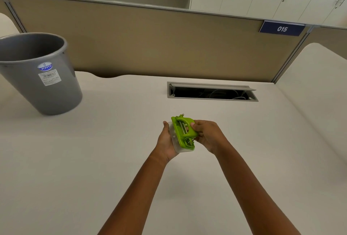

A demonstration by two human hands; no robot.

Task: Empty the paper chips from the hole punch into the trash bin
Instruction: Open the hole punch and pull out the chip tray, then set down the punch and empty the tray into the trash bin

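A lime-green hole punch (183, 133) with a clear plastic base is held above the middle of the white desk, tilted on its side. My left hand (166, 140) cups the clear base from the left. My right hand (207, 136) grips the green handle from the right. A grey trash bin (40, 76) with a blue label stands on the desk at the far left, well apart from both hands, its mouth open upward. No paper chips are visible.
An open cable hatch (212, 92) lies in the desk (112, 140) behind the hands. A tan partition (159, 43) with a blue "015" sign (281, 29) bounds the far edge. A second desk surface (319, 88) rises at the right.
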